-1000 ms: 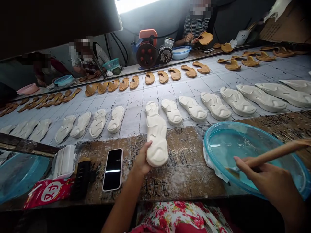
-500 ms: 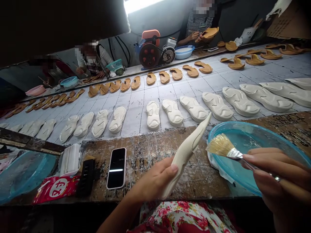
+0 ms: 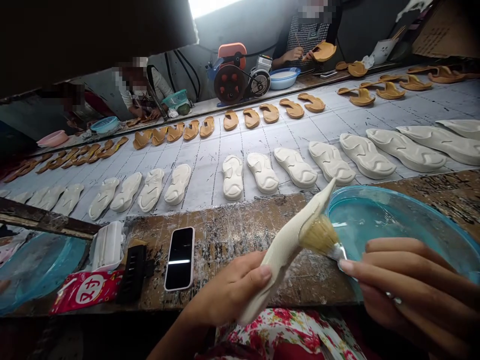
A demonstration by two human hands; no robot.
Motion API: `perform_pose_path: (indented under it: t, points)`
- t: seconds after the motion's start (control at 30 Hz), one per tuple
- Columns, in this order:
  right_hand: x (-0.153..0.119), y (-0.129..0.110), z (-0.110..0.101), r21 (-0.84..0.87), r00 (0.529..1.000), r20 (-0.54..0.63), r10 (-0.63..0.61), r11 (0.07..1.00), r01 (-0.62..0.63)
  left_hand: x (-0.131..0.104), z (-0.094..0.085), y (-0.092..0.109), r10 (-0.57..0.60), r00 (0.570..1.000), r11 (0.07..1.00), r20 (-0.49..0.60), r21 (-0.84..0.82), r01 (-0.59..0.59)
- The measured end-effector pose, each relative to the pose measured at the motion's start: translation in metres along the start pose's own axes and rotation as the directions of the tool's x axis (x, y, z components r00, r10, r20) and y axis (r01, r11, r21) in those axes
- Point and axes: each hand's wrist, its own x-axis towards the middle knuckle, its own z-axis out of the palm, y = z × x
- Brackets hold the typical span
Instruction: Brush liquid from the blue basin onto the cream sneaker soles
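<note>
My left hand [image 3: 236, 285] is closed around the lower end of a white shoe sole [image 3: 287, 245], held tilted on its edge above the bench. My right hand [image 3: 408, 285] grips a paintbrush [image 3: 322, 237] by its handle. The pale bristles press against the sole's side facing right. Behind the brush stands a blue plastic basin [image 3: 378, 220] with liquid in it. Similar white soles [image 3: 296, 167] lie in a row on the white belt beyond the bench.
Tan sandal uppers [image 3: 270, 114] line the belt's far side. On the bench [image 3: 221, 235] lie a phone [image 3: 180, 259], a black clip-like object [image 3: 133, 274], a red packet [image 3: 88, 291] and a white box [image 3: 108, 245]. Co-workers sit across the belt, near a motor [image 3: 232, 80].
My right hand has brought the paintbrush left from over the basin onto the sole. The sole has shifted slightly. The soles and uppers on the belt have moved slightly left in view.
</note>
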Motion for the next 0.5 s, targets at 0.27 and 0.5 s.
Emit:
perform_pose_path:
  t: [0.27, 0.5]
  points:
    - [-0.010, 0.021, -0.009, 0.053, 0.993, -0.091, 0.073, 0.996, -0.068, 0.010, -0.003, -0.016, -0.220, 0.952, 0.976, 0.212, 0.047, 0.215]
    - [-0.003, -0.015, 0.024, 0.185, 0.995, -0.003, 0.100, 0.978, -0.098, 0.028, 0.019, -0.030, -0.364, 0.915, 0.854, 0.177, -0.330, 0.403]
